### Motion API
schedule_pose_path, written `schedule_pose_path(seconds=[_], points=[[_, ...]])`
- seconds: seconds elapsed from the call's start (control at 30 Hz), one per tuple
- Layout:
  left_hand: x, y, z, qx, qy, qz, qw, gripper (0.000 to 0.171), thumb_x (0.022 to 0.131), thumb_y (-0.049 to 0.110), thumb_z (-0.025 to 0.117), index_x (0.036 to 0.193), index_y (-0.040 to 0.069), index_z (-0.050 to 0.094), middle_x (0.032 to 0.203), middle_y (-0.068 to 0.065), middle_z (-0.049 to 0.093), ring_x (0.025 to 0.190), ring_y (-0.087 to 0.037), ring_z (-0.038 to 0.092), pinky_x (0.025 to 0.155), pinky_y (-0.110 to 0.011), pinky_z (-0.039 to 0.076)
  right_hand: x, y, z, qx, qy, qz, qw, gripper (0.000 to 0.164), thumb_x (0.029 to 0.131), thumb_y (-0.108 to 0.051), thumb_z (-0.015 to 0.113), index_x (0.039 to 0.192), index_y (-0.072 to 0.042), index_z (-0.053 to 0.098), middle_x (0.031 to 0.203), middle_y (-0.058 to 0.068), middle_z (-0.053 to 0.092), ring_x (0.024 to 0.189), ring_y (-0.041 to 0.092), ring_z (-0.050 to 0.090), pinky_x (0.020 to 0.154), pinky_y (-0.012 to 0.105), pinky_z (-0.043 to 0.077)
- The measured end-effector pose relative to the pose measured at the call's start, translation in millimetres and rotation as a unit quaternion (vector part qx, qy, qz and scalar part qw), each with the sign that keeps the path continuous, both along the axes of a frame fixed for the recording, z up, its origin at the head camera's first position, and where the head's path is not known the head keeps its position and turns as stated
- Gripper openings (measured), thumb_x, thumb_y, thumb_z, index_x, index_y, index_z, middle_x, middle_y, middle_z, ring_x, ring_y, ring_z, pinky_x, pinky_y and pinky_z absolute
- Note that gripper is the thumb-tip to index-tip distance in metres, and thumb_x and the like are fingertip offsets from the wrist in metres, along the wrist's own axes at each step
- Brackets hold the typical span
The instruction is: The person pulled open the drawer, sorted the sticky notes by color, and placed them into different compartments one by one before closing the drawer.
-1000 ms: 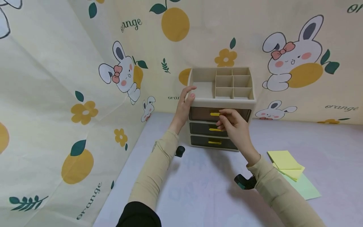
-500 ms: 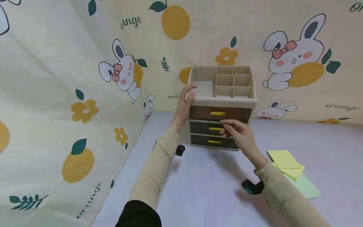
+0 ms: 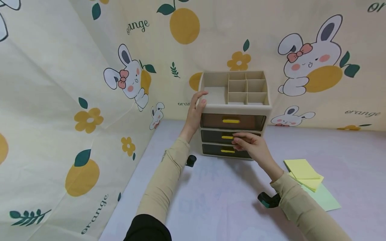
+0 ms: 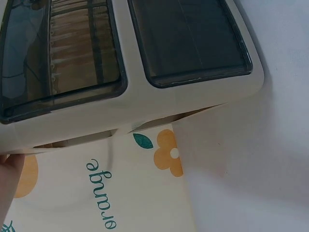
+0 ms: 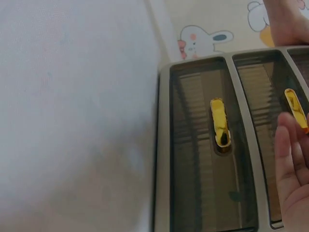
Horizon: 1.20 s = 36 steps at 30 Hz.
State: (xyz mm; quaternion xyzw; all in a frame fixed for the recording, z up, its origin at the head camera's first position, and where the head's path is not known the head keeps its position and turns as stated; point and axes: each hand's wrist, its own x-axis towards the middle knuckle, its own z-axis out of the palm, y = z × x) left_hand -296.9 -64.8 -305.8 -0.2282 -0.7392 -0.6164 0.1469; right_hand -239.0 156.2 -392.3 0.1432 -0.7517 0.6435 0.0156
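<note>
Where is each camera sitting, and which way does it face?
Head: worn there, facing forward and down at the drawer unit; left hand, right hand and sleeves show.
Left wrist: worn there, facing the unit's dark panels; a bit of hand at left edge.
Right wrist: worn there, facing the yellow handles; both hands show partly.
Head and right wrist views share handles and both hands.
</note>
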Motion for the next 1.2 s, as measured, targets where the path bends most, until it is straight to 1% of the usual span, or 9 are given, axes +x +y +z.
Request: schedule_pose_path(seconds=[0.23, 0.37, 0.5, 0.63, 0.7, 0.83, 0.93, 1.1, 1.2], points=[[-0.4, 0, -0.8, -0.004, 0.0, -0.001, 1.0, 0.044, 0.094, 0.025, 0.036, 0.132, 0.006, 0.041, 0.144, -0.012, 0.036, 0.139, -0.024, 0.028, 0.115, -0.044, 0.02, -1.3, -5, -4.7, -0.008, 0.017, -0.04, 0.999, 0.035, 0.087, -0.019, 0.062, 0.112, 0.006, 0.063, 0.087, -0.012, 0.071, 0.078, 0.008, 0.07, 0.072, 0.027, 0.056], [-0.6, 1, -1.8, -0.004, -0.001, -0.004, 1.0, 0.043, 0.094, 0.023, 0.036, 0.133, 0.005, 0.04, 0.144, -0.013, 0.035, 0.139, -0.024, 0.028, 0.115, -0.043, 0.02, 1.1, -6, -6.5, 0.004, 0.026, -0.053, 0.998, 0.033, 0.088, -0.019, 0.062, 0.111, 0.005, 0.064, 0.087, -0.011, 0.071, 0.077, 0.007, 0.07, 0.073, 0.031, 0.056], [-0.6, 1, -2.2, 0.002, 0.002, -0.005, 1.0, 0.042, 0.094, 0.022, 0.036, 0.132, 0.004, 0.041, 0.144, -0.015, 0.036, 0.139, -0.025, 0.028, 0.115, -0.042, 0.02, 5.9, -5, -7.1, 0.018, 0.029, -0.054, 0.998, 0.033, 0.088, -0.019, 0.062, 0.11, 0.005, 0.065, 0.088, -0.01, 0.072, 0.076, 0.007, 0.07, 0.073, 0.034, 0.056], [-1.2, 0, -1.5, 0.005, 0.008, -0.004, 1.0, 0.042, 0.094, 0.021, 0.036, 0.131, 0.003, 0.042, 0.144, -0.015, 0.036, 0.138, -0.025, 0.029, 0.114, -0.041, 0.021, 13.4, -6, -4.0, 0.034, 0.033, -0.047, 0.998, 0.031, 0.088, -0.018, 0.062, 0.109, 0.003, 0.066, 0.089, -0.006, 0.073, 0.075, 0.004, 0.069, 0.07, 0.028, 0.056], [-1.4, 0, -1.2, 0.002, 0.007, -0.003, 1.0, 0.042, 0.094, 0.022, 0.036, 0.131, 0.004, 0.042, 0.144, -0.014, 0.036, 0.138, -0.024, 0.029, 0.114, -0.04, 0.021, 17.8, -6, -2.0, 0.039, 0.032, -0.042, 0.998, 0.029, 0.087, -0.016, 0.062, 0.109, 0.003, 0.066, 0.092, 0.002, 0.074, 0.075, 0.003, 0.069, 0.07, 0.026, 0.056], [-18.6, 0, -15.3, 0.001, 0.01, 0.005, 0.9999, 0.046, 0.092, 0.032, 0.036, 0.131, 0.009, 0.043, 0.142, -0.008, 0.039, 0.137, -0.019, 0.031, 0.113, -0.039, 0.022, 27.5, -5, -0.3, 0.044, 0.026, -0.032, 0.998, 0.027, 0.087, -0.013, 0.062, 0.108, 0.004, 0.067, 0.098, 0.019, 0.071, 0.076, 0.002, 0.069, 0.069, 0.024, 0.056], [-24.8, 1, -20.7, 0.005, 0.007, 0.004, 1.0, 0.047, 0.091, 0.035, 0.037, 0.131, 0.011, 0.044, 0.142, -0.006, 0.039, 0.136, -0.016, 0.032, 0.113, -0.038, 0.022, 34.4, -4, -1.0, 0.045, 0.031, -0.026, 0.998, 0.026, 0.087, -0.012, 0.062, 0.107, 0.004, 0.067, 0.1, 0.026, 0.068, 0.077, 0.006, 0.07, 0.07, 0.027, 0.056], [-4.1, 1, -3.3, -0.002, 0.0, -0.001, 1.0, 0.043, 0.093, 0.025, 0.036, 0.132, 0.006, 0.042, 0.144, -0.012, 0.036, 0.137, -0.023, 0.03, 0.113, -0.04, 0.023, 45.7, -5, -1.1, 0.073, 0.055, -0.026, 0.996, 0.022, 0.086, -0.011, 0.063, 0.104, 0.0, 0.069, 0.093, 0.022, 0.071, 0.075, 0.009, 0.071, 0.069, 0.031, 0.056], [1.6, 1, 1.2, -0.008, -0.001, 0.005, 1.0, 0.043, 0.093, 0.023, 0.035, 0.132, 0.005, 0.041, 0.144, -0.013, 0.035, 0.137, -0.025, 0.031, 0.113, -0.039, 0.023, 52.7, -6, -1.4, 0.088, 0.071, -0.027, 0.993, 0.02, 0.086, -0.011, 0.063, 0.103, -0.001, 0.07, 0.089, 0.019, 0.072, 0.074, 0.007, 0.07, 0.068, 0.03, 0.056]])
